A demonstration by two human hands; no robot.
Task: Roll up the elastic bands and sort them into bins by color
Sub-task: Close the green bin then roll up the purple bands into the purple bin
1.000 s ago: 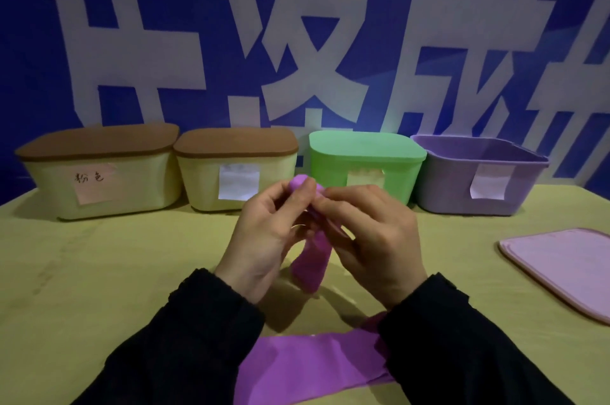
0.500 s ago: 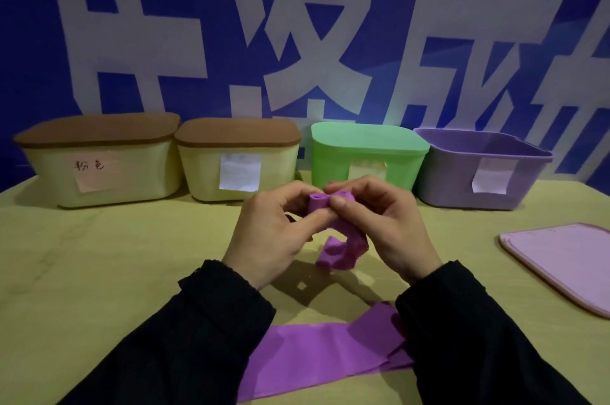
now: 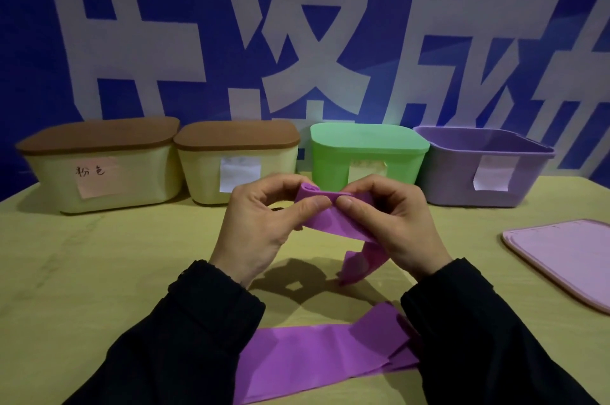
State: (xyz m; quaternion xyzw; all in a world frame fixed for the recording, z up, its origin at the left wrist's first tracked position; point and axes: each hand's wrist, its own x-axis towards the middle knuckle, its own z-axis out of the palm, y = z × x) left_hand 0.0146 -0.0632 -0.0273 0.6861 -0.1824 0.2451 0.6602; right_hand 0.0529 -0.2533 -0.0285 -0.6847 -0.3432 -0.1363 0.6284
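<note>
A long purple elastic band point(image 3: 330, 219) is held up over the middle of the table, its top end rolled into a small coil. My left hand point(image 3: 260, 223) pinches the coil's left side between thumb and fingers. My right hand point(image 3: 392, 219) pinches its right side. From there the band hangs down under my right hand, and its loose tail point(image 3: 317, 361) lies flat near the table's front edge, partly hidden by my right sleeve. An open purple bin point(image 3: 462, 173) stands at the back right.
Along the back stand two cream bins with brown lids point(image 3: 99, 173) point(image 3: 237, 167) and a green bin with its lid on point(image 3: 366, 153), each with a paper label. A pink-purple lid point(image 3: 567, 256) lies flat at the right edge of the yellow table point(image 3: 99, 272).
The rolled end has been turned and spread wider between my hands. My hands sit slightly lower and further apart, and the hanging part has shifted right.
</note>
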